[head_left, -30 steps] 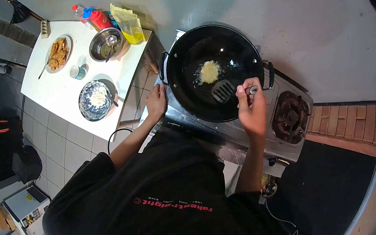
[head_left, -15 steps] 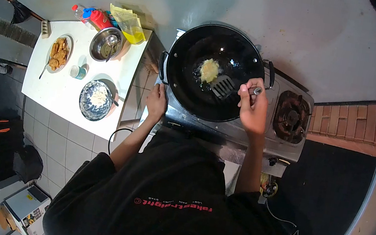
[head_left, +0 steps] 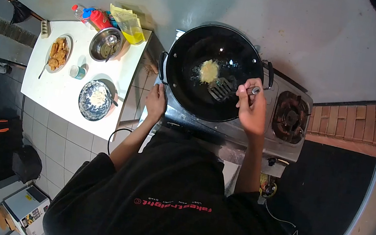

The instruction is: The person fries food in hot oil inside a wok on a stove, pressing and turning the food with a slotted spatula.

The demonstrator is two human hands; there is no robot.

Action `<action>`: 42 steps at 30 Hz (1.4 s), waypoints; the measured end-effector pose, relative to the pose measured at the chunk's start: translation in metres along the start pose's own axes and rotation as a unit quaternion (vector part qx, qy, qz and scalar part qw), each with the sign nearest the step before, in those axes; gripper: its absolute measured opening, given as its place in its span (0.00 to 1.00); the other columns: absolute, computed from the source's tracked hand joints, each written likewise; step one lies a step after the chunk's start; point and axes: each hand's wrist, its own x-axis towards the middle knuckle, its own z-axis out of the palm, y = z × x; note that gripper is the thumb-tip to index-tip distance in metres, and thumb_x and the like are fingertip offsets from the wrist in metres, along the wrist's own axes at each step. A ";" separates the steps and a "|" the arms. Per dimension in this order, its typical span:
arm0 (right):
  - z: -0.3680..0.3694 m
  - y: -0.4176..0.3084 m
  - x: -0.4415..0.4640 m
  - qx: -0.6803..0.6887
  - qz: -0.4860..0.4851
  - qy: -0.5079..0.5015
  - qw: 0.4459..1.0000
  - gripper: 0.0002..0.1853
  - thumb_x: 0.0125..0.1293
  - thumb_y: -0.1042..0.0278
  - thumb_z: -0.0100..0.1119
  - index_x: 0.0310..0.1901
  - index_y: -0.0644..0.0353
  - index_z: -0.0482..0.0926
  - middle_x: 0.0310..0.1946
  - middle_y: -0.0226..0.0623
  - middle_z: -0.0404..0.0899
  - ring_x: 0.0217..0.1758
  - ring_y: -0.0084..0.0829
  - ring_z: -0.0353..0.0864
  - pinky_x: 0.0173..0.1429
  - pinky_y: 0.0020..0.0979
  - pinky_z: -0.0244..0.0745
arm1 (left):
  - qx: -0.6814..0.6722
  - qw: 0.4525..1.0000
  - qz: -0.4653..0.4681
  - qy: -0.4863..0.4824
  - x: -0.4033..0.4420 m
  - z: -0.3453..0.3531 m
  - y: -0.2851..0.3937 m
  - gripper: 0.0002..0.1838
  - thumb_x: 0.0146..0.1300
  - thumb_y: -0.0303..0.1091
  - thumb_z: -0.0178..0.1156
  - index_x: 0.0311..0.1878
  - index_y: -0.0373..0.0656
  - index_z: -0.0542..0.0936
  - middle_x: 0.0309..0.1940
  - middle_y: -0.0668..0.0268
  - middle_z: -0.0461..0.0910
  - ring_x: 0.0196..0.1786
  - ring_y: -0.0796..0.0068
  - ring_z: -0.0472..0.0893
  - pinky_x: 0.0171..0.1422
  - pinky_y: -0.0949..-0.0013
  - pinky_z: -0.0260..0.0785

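My right hand [head_left: 253, 106] is closed around the handle of a slotted spatula [head_left: 221, 89], over the right side of a black wok [head_left: 184, 94]. The spatula's slotted head is low in the wok, just right of and below a pale yellow piece of battered food [head_left: 209, 71] that sits in bubbling oil. Resting at the left front edge of the gas stove [head_left: 186, 127], my left hand [head_left: 155, 103] holds nothing that I can see, and its fingers are stretched out. It lies just below the wok's left handle [head_left: 162, 67].
A bare burner [head_left: 292, 116] lies right of the wok. On the white table [head_left: 57, 95] at left stand a plate of fried food [head_left: 59, 53], a steel bowl with a ladle [head_left: 105, 44], a bowl of white batter or flour [head_left: 96, 100], a small jar [head_left: 77, 71], bottles and a yellow packet [head_left: 129, 24].
The spatula's head has shifted slightly down and turned a little in the wok, with my right hand staying almost in place. My left hand has hardly moved.
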 end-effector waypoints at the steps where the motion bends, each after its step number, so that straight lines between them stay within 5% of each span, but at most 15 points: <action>1: 0.001 0.000 0.000 0.000 0.000 -0.001 1.000 0.06 0.74 0.72 0.54 0.39 0.59 0.68 0.22 0.24 0.62 0.26 0.13 0.59 0.29 0.23 0.55 | -0.002 1.000 -0.001 -0.005 0.000 0.000 0.000 0.28 0.79 0.51 0.39 0.51 0.35 0.79 0.49 0.47 0.80 0.54 0.42 0.78 0.59 0.44 0.65; 11: 0.002 0.005 -0.001 0.007 0.003 -0.006 1.000 0.06 0.74 0.71 0.55 0.39 0.59 0.68 0.22 0.25 0.61 0.26 0.15 0.59 0.30 0.24 0.58 | -0.082 0.996 -0.013 0.029 -0.004 -0.008 0.007 0.22 0.79 0.47 0.42 0.52 0.36 0.73 0.46 0.46 0.80 0.52 0.46 0.80 0.57 0.48 0.67; 13: 0.000 0.001 -0.001 0.007 0.006 0.009 1.000 0.06 0.74 0.72 0.55 0.39 0.59 0.68 0.22 0.25 0.61 0.26 0.15 0.59 0.30 0.24 0.58 | -0.172 0.971 0.021 0.161 0.001 -0.006 -0.011 0.15 0.78 0.41 0.45 0.51 0.37 0.69 0.39 0.54 0.76 0.43 0.57 0.78 0.51 0.57 0.68; 17: -0.001 -0.003 -0.005 -0.014 0.023 0.001 1.000 0.06 0.74 0.72 0.55 0.39 0.59 0.68 0.23 0.26 0.61 0.26 0.15 0.59 0.30 0.25 0.57 | -0.344 0.921 0.068 0.171 -0.010 -0.069 0.026 0.10 0.77 0.37 0.47 0.50 0.39 0.68 0.36 0.63 0.69 0.37 0.70 0.70 0.46 0.67 0.66; 20: 0.000 0.007 -0.003 0.013 0.017 0.014 1.000 0.07 0.74 0.72 0.55 0.39 0.60 0.68 0.23 0.27 0.61 0.26 0.16 0.59 0.30 0.25 0.57 | -0.530 0.832 0.165 -0.016 -0.029 -0.143 0.097 0.10 0.74 0.35 0.51 0.49 0.40 0.69 0.36 0.65 0.68 0.37 0.75 0.68 0.44 0.71 0.64; 22: 0.000 0.007 -0.003 0.028 0.011 0.025 0.999 0.07 0.74 0.72 0.55 0.39 0.60 0.68 0.23 0.28 0.62 0.26 0.16 0.59 0.30 0.25 0.58 | -0.450 0.841 0.270 -0.135 -0.056 -0.197 0.147 0.11 0.70 0.39 0.56 0.41 0.40 0.71 0.33 0.64 0.66 0.33 0.73 0.66 0.40 0.68 0.60; 23: 0.001 0.002 -0.003 0.005 0.008 0.021 1.000 0.07 0.74 0.72 0.55 0.39 0.60 0.68 0.23 0.28 0.62 0.26 0.16 0.59 0.30 0.25 0.58 | -0.463 0.806 0.283 -0.238 -0.074 -0.227 0.159 0.12 0.68 0.39 0.59 0.36 0.39 0.77 0.35 0.60 0.72 0.33 0.70 0.71 0.36 0.68 0.63; 24: 0.002 -0.002 -0.003 -0.019 0.004 0.015 1.000 0.07 0.73 0.72 0.56 0.39 0.60 0.68 0.23 0.27 0.62 0.26 0.16 0.59 0.30 0.25 0.57 | -0.466 0.593 0.323 -0.572 -0.050 -0.244 0.164 0.08 0.70 0.31 0.57 0.40 0.38 0.84 0.40 0.53 0.78 0.36 0.67 0.77 0.32 0.67 0.69; 25: 0.002 -0.004 -0.004 -0.022 0.009 0.013 1.000 0.07 0.73 0.72 0.56 0.39 0.60 0.67 0.24 0.27 0.61 0.26 0.16 0.59 0.30 0.24 0.57 | -0.570 0.377 0.489 -0.542 -0.063 -0.232 0.203 0.13 0.72 0.24 0.54 0.53 0.43 0.85 0.46 0.48 0.80 0.41 0.66 0.80 0.33 0.67 0.74; 27: 0.002 -0.006 -0.006 -0.016 0.010 0.011 1.000 0.07 0.73 0.72 0.56 0.39 0.60 0.67 0.24 0.27 0.61 0.26 0.15 0.59 0.30 0.24 0.57 | -0.473 0.323 0.513 -0.640 -0.082 -0.260 0.217 0.17 0.76 0.22 0.47 0.62 0.41 0.80 0.56 0.51 0.72 0.45 0.62 0.78 0.49 0.62 0.74; 28: 0.003 -0.006 -0.008 -0.005 0.014 0.010 1.000 0.07 0.73 0.73 0.56 0.39 0.60 0.67 0.24 0.26 0.61 0.27 0.15 0.58 0.30 0.24 0.57 | -0.473 0.321 0.514 -0.639 -0.084 -0.260 0.217 0.17 0.76 0.22 0.47 0.62 0.41 0.80 0.56 0.51 0.72 0.45 0.62 0.78 0.49 0.62 0.74; 30: 0.005 -0.003 -0.015 0.010 0.023 0.009 1.000 0.07 0.74 0.73 0.56 0.39 0.60 0.68 0.24 0.26 0.61 0.27 0.15 0.58 0.30 0.24 0.57 | -0.452 0.290 0.360 -0.763 -0.089 -0.259 0.217 0.21 0.75 0.47 0.55 0.65 0.51 0.79 0.54 0.59 0.78 0.39 0.60 0.79 0.40 0.66 0.76; 34: 0.007 -0.002 -0.022 0.020 0.033 0.013 0.999 0.07 0.74 0.72 0.56 0.39 0.59 0.68 0.23 0.25 0.61 0.27 0.15 0.58 0.30 0.24 0.58 | -0.485 0.285 0.496 -0.662 -0.095 -0.251 0.231 0.11 0.70 0.22 0.58 0.53 0.35 0.82 0.52 0.49 0.75 0.46 0.59 0.80 0.42 0.63 0.75; 41: 0.008 -0.007 -0.030 0.025 0.036 0.011 0.999 0.07 0.74 0.71 0.56 0.40 0.60 0.68 0.23 0.26 0.61 0.27 0.16 0.59 0.31 0.24 0.59 | -0.444 0.336 0.588 -0.586 -0.100 -0.255 0.241 0.08 0.71 0.27 0.58 0.44 0.31 0.81 0.40 0.50 0.77 0.36 0.60 0.80 0.37 0.65 0.73; 42: 0.007 -0.007 -0.030 0.026 0.035 0.014 0.999 0.07 0.74 0.71 0.56 0.40 0.60 0.68 0.23 0.26 0.61 0.27 0.16 0.59 0.31 0.24 0.59 | -0.451 0.403 0.614 -0.507 -0.102 -0.257 0.241 0.09 0.73 0.30 0.55 0.38 0.33 0.79 0.36 0.54 0.76 0.32 0.63 0.79 0.32 0.67 0.69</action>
